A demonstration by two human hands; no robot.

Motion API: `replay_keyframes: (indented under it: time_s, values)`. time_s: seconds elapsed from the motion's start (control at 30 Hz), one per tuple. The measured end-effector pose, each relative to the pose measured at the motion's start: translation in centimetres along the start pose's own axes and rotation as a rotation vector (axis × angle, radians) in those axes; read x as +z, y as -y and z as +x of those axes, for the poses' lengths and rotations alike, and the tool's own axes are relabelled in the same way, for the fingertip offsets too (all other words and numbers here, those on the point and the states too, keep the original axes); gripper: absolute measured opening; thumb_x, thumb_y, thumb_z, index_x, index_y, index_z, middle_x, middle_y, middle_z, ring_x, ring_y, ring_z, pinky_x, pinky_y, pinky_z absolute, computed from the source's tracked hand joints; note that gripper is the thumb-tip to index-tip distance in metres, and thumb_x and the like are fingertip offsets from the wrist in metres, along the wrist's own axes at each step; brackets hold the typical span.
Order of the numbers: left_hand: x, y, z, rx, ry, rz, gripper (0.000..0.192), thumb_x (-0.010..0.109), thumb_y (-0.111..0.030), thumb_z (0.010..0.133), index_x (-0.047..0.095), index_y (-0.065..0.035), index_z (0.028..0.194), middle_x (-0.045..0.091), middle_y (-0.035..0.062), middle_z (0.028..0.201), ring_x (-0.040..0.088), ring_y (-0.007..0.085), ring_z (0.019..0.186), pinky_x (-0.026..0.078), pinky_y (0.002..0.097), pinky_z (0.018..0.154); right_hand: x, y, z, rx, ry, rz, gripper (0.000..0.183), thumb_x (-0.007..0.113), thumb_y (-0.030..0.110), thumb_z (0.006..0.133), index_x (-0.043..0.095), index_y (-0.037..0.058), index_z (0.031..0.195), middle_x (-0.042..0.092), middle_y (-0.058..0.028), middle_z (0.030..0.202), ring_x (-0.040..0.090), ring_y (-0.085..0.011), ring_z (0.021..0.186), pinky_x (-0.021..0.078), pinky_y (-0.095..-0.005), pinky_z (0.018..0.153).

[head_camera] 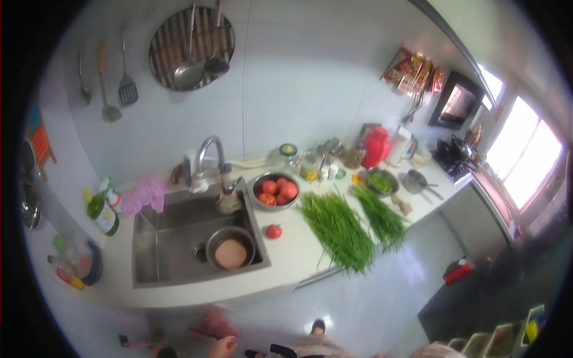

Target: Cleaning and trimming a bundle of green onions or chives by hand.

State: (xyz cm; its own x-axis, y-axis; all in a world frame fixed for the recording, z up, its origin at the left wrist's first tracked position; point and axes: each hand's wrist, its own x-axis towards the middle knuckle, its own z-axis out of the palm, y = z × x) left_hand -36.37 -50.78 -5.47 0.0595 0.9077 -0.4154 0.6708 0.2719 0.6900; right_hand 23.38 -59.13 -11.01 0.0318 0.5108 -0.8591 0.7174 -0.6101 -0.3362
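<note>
At the bottom edge, my left hand [224,347] has its fingers curled beside a dark pink cloth [218,322]; whether it grips the cloth is unclear. A blurred skin-toned shape at the lower right rim may be part of my right hand [433,351]. Before me, a steel sink [177,250] holds a metal bowl [212,255] with brownish contents. Right of it stand a steel bowl [276,207] of tomatoes [267,199] and one loose tomato [274,231]. Two bunches of long green chives, one larger [338,230] and one smaller [380,217], lie across the counter.
A faucet [210,143] arches over the sink. Farther right are a bowl of chopped greens [381,181], ginger [401,205], a saucepan [416,181], a red jug [376,147] and a stove [454,165]. Bottles [103,215] and pink gloves [144,197] sit left. Storage bins [497,342] stand lower right.
</note>
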Motion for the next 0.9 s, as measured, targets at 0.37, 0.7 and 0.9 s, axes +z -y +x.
replay_keyframes:
  time_s: [0.37,0.7,0.9]
  values:
    - [2.7,-28.9,19.6,0.404,-0.032,-0.007,0.028,0.055,-0.024,0.085,0.057,-0.0071,0.107,0.064,0.0113,0.09,0.062,0.0231,0.08,0.048,0.0314,0.07,-29.6,13.8,15.2,-0.627,-0.504,-0.127,0.018,0.05,0.019,0.086,0.06,0.0048,0.092,0.064,-0.0071,0.074,0.059,-0.0168,0.063,0.0469,-0.0318,0.054]
    - [4.6,-29.1,36.2,0.257,-0.056,-0.36,0.023,0.057,-0.017,0.082,0.059,-0.0022,0.1,0.065,0.0104,0.078,0.064,0.0165,0.068,0.049,0.0273,0.062,-35.2,36.8,9.9,-0.836,-0.381,0.422,0.012,0.054,0.011,0.086,0.057,0.0021,0.094,0.062,-0.0017,0.079,0.055,-0.0065,0.071,0.043,-0.0208,0.061]
    - [6.3,-29.5,41.8,-0.12,-0.046,-0.784,0.029,0.055,-0.016,0.085,0.052,0.0037,0.107,0.063,0.0098,0.077,0.061,0.0143,0.059,0.048,0.0237,0.052,-32.2,37.7,12.6,-0.699,-0.353,0.526,0.016,0.054,0.008,0.085,0.058,0.0002,0.099,0.062,-0.0033,0.08,0.057,-0.0082,0.072,0.045,-0.0214,0.066]
